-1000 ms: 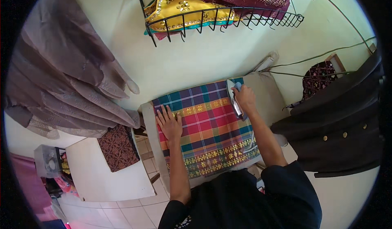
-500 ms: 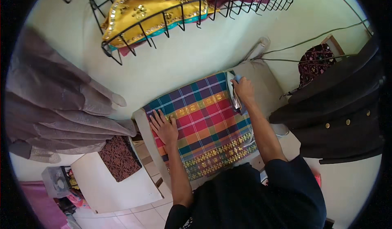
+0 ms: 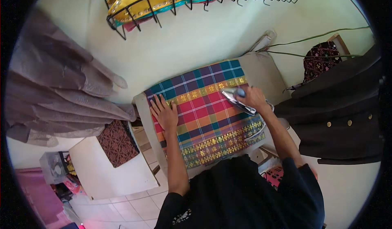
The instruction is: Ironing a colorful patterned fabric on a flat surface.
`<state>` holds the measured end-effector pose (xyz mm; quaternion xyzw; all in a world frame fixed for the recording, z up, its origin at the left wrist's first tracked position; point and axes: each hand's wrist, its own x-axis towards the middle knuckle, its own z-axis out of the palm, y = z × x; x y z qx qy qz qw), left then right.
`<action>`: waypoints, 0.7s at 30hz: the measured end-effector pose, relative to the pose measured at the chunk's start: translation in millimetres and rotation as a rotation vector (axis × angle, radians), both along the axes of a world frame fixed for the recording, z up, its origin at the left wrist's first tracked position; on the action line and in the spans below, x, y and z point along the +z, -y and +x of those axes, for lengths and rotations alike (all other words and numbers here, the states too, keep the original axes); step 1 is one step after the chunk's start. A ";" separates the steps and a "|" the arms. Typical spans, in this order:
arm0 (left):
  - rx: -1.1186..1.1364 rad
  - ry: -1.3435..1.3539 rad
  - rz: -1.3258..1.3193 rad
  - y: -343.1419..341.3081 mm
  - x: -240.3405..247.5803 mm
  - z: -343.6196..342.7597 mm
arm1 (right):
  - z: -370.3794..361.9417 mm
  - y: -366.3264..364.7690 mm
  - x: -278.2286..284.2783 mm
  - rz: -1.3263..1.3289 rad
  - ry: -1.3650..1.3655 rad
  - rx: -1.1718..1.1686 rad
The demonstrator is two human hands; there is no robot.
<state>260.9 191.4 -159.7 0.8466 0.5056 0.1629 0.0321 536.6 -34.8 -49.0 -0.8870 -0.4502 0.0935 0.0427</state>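
Observation:
A plaid cloth (image 3: 203, 113) in red, teal, purple and orange, with gold motifs, lies flat over an ironing board (image 3: 143, 111). My left hand (image 3: 164, 113) rests on the cloth's left part, palm down and fingers spread. At the right side, my right hand (image 3: 254, 99) is closed around the handle of a clothes iron (image 3: 239, 102). The iron sits on the cloth, its tip toward the upper left. A pale cord (image 3: 257, 134) curves from near the iron over the gold-patterned border. My palm hides part of the handle.
Above hangs a black wire rack (image 3: 173, 4) with folded yellow and maroon fabrics. Grey-mauve garments (image 3: 65, 90) hang at left, a dark buttoned garment (image 3: 339, 114) at right. A white table (image 3: 110, 180) at lower left bears a folded brown patterned cloth (image 3: 117, 144).
My right hand has drawn the iron from the cloth's upper right edge down toward me, and its tip has turned left. My left hand stays on the cloth. The view has shifted slightly.

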 end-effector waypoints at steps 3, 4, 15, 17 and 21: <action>-0.029 -0.010 -0.032 -0.7 1.5 -2.2 | -10.6 19.2 7.3 -0.041 -0.018 0.220; -0.041 0.004 -0.046 -0.5 0.8 -5.8 | -13.5 21.5 10.7 -0.100 -0.034 0.278; -0.171 0.110 -0.139 83.6 21.6 -120.1 | -97.2 3.2 -6.0 0.035 -0.030 0.668; -0.126 0.265 -0.193 99.6 14.8 -141.2 | -138.3 -19.2 -3.3 -0.017 -0.079 0.623; -0.107 0.589 -0.273 113.0 25.0 -152.4 | -215.1 -74.1 -14.4 0.069 -0.161 0.555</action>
